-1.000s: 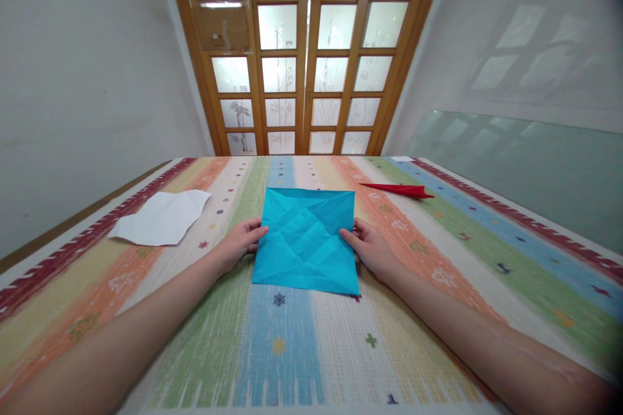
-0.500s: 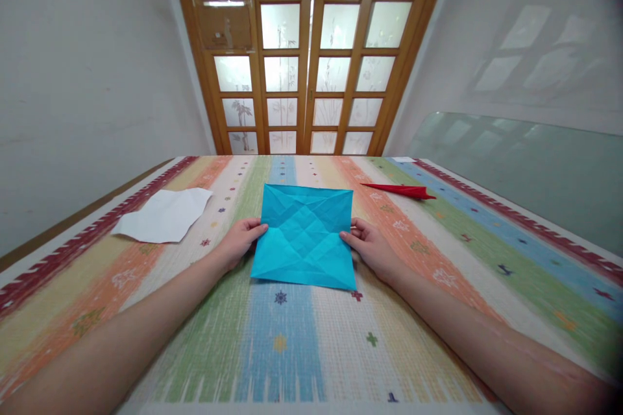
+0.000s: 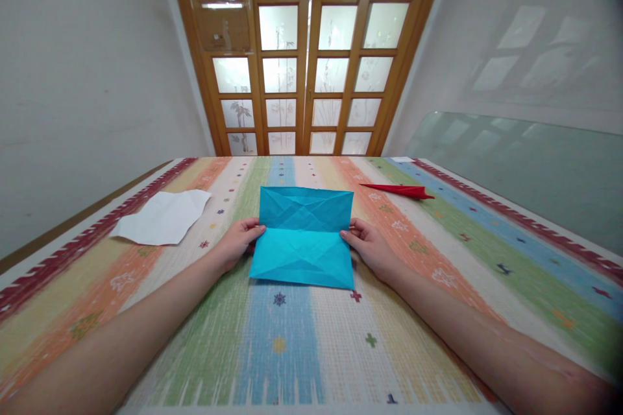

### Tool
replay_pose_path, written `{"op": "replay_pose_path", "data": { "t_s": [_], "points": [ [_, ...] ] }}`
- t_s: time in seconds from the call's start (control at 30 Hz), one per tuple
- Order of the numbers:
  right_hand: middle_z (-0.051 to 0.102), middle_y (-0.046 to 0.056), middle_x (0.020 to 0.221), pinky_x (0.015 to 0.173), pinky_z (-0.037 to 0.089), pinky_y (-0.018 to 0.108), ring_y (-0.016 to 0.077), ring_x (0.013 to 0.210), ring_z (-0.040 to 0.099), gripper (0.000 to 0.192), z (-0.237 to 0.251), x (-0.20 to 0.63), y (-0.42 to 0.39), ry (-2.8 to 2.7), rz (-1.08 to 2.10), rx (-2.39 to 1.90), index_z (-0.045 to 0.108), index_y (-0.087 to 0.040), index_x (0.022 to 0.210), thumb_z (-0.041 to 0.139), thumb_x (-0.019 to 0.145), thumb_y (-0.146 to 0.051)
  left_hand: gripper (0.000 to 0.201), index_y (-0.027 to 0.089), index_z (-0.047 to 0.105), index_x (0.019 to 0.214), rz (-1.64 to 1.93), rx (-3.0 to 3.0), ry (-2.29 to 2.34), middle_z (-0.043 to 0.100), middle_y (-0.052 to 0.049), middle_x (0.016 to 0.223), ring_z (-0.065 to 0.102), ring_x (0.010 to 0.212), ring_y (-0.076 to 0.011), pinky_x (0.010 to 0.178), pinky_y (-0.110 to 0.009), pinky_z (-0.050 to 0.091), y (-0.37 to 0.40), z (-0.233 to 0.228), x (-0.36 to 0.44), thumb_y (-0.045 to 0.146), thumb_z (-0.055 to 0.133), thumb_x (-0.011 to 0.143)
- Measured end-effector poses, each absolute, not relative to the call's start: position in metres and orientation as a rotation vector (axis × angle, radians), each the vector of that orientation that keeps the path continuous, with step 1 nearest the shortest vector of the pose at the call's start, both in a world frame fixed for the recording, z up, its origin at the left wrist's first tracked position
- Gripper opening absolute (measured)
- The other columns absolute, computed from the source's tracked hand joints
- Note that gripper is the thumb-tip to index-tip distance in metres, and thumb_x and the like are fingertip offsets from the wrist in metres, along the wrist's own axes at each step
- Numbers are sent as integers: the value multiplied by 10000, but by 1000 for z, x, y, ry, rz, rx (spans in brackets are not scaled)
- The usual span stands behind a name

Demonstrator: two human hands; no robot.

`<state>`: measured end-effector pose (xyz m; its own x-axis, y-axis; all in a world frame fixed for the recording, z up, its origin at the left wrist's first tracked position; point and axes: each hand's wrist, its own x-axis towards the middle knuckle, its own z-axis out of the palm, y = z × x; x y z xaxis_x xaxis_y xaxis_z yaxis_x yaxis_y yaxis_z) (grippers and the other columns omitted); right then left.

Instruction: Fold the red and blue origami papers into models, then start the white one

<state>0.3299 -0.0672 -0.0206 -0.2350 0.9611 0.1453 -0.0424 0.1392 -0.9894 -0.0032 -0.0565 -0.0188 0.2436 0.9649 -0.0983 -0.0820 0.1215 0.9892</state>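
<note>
A square sheet of blue origami paper (image 3: 302,258) is held up just above the tablecloth, marked with many crease lines. One crease runs straight across its middle, with the upper half darker than the lower. My left hand (image 3: 239,243) pinches the left edge near that crease, thumb in front and fingers behind. On the opposite edge my right hand (image 3: 370,248) grips the paper the same way. The fingertips behind the sheet are hidden.
A creased white sheet of paper (image 3: 163,216) lies to the left on the striped tablecloth (image 3: 287,363). To the right rests a folded, pointed red paper piece (image 3: 399,190). Wooden doors with glass panes (image 3: 306,71) stand beyond the table.
The blue paper now bends along its middle crease, so the halves differ in shade. Both hands keep their grip on the side edges.
</note>
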Motion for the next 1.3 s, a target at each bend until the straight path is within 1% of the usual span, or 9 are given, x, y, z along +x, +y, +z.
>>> {"op": "replay_pose_path", "data": {
  "t_s": [0.13, 0.23, 0.33, 0.43, 0.53, 0.7, 0.87, 1.07, 1.3],
  "points": [
    [685, 28, 932, 761, 476, 317, 183, 813, 615, 243, -23, 332, -65, -1413, 1313, -900, 653, -242, 984, 727, 807, -391, 418, 158, 693, 1069, 964, 1124, 978, 704, -42, 817, 603, 611, -133, 552, -232, 462, -58, -15, -5, 352, 812, 719],
    [658, 11, 826, 650, 446, 289, 160, 701, 577, 187, -23, 336, -65, -1416, 1354, -933, 668, -236, 933, 709, 805, -366, 351, 152, 692, 996, 954, 1088, 959, 697, -47, 798, 625, 637, -152, 587, -258, 491, -59, -11, -6, 307, 805, 702],
    [576, -20, 676, 513, 324, 247, 116, 559, 468, 123, -23, 339, -66, -1428, 1346, -1031, 679, -214, 863, 684, 791, -314, 263, 160, 670, 908, 967, 1050, 979, 651, -13, 708, 594, 578, -132, 542, -235, 459, -59, -10, -7, 250, 784, 688],
    [496, -44, 601, 474, 240, 239, 96, 506, 391, 80, -22, 340, -66, -1407, 1362, -1060, 670, -208, 805, 663, 767, -278, 217, 177, 630, 851, 973, 1037, 979, 608, 10, 664, 563, 547, -120, 498, -211, 422, -59, -10, -7, 219, 752, 677],
    [477, -47, 582, 471, 234, 238, 94, 498, 384, 77, -21, 339, -66, -1361, 1421, -1060, 668, -207, 802, 645, 762, -269, 196, 176, 605, 833, 960, 1033, 962, 584, 7, 662, 554, 547, -122, 490, -213, 426, -59, -8, -7, 239, 715, 683],
    [582, 10, 678, 526, 352, 246, 125, 599, 512, 139, -18, 339, -67, -1325, 1461, -1052, 701, -176, 819, 596, 755, -243, 275, 177, 589, 891, 947, 1042, 937, 544, 20, 668, 530, 538, -115, 465, -203, 402, -61, -5, -5, 350, 716, 719],
    [581, 20, 740, 571, 421, 262, 138, 641, 530, 242, -15, 339, -68, -1429, 1427, -1036, 709, -177, 892, 649, 850, -407, 422, 189, 566, 980, 969, 1196, 988, 523, 56, 683, 479, 523, -72, 457, -169, 323, -63, -8, -2, 370, 821, 696],
    [616, 11, 869, 556, 414, 243, 133, 681, 548, 471, -15, 337, -70, -1531, 1362, -976, 591, -239, 1219, 747, 812, -418, 492, 191, 577, 1074, 924, 1244, 1003, 573, 36, 743, 497, 550, -78, 487, -180, 330, -62, -10, -2, 381, 827, 696],
    [569, -21, 799, 485, 345, 220, 100, 601, 493, 506, -12, 335, -72, -1569, 1367, -981, 584, -217, 1228, 779, 786, -368, 441, 191, 655, 1098, 881, 1337, 1034, 620, -13, 857, 538, 671, -116, 547, -194, 360, -63, -10, -3, 422, 784, 744]
  ]
}}
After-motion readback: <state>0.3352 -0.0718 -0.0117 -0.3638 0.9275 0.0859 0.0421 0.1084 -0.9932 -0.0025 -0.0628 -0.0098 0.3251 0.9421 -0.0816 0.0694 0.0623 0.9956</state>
